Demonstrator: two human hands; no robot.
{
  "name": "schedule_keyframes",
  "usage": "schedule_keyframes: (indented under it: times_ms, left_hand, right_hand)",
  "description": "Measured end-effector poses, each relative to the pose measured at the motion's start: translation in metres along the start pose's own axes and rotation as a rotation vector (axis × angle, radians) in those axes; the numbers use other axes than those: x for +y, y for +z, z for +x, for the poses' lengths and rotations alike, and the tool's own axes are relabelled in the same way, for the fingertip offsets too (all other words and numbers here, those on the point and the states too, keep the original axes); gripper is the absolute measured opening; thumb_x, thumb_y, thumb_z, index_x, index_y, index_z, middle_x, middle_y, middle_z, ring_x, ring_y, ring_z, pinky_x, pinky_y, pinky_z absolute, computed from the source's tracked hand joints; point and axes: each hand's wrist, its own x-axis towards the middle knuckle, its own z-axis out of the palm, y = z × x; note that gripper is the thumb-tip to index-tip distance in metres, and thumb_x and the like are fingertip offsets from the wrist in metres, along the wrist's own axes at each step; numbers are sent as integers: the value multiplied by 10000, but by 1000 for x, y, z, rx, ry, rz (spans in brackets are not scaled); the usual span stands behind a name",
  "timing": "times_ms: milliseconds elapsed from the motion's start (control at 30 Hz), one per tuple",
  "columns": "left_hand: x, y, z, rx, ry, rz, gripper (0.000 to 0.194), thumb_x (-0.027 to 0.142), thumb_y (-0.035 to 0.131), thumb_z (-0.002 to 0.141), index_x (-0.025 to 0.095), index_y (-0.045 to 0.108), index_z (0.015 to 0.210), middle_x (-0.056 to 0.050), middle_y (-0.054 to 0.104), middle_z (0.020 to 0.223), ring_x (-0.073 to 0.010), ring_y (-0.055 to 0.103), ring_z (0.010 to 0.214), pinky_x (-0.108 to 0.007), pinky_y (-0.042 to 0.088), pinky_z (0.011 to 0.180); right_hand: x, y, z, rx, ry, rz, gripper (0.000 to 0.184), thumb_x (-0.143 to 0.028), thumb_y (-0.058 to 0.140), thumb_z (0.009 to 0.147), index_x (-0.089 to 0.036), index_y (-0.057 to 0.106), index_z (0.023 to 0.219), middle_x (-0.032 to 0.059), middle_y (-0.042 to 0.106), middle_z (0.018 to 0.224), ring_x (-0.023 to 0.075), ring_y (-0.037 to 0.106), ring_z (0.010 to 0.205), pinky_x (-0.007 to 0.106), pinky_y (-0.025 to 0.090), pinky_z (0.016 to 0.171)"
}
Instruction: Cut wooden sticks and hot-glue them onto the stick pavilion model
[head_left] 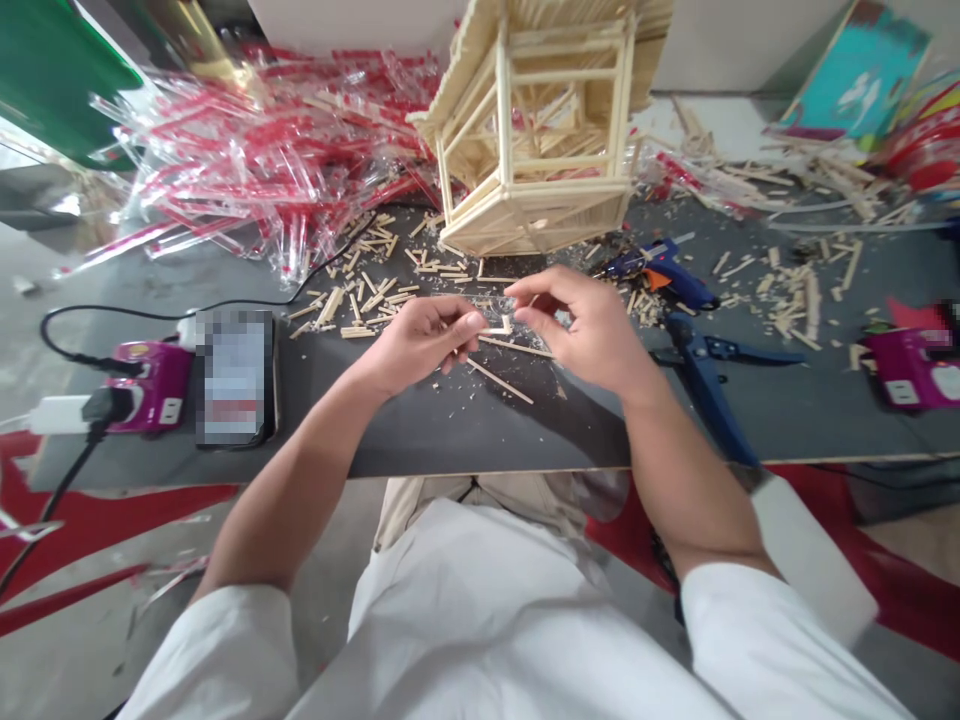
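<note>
My left hand [424, 342] and my right hand [577, 325] meet over the dark board [465, 420], both pinched on a short piece of wooden stick [496, 328] held between their fingertips. Below the hands lie two longer sticks [501, 381] on the board. A tall frame built of wooden sticks [536, 130] stands just beyond the hands. A heap of cut stick pieces [367, 295] lies to the left of the frame's base.
A phone [236, 375] and a purple power strip [146, 385] with plugged cables sit at left. A blue glue gun [660, 270] and blue cutters [705, 375] lie at right. Red and clear plastic wrappers [262, 150] are piled at the back left.
</note>
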Motion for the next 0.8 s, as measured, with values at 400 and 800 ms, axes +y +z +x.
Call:
schedule_keyframes:
  times_ms: [400,800]
  left_hand:
    - [-9,6,4,60,95,-375,227,377,909,850,212,784,943,-16,701,876,-91,635,722,-173,528,569]
    - [-13,10,4,14,107,-326,236,413,921,835,216,819,915,-28,764,925,-129,693,858,-259,556,825]
  right_hand:
    - [1,35,-1,89,184,608,345,-464,966,750,-244,768,927,-27,729,838,98,591,652,253,474,593]
    - [-2,34,-3,90,28,543,219,-451,916,828,-287,801,916,-16,682,977,87,567,707,250,445,580]
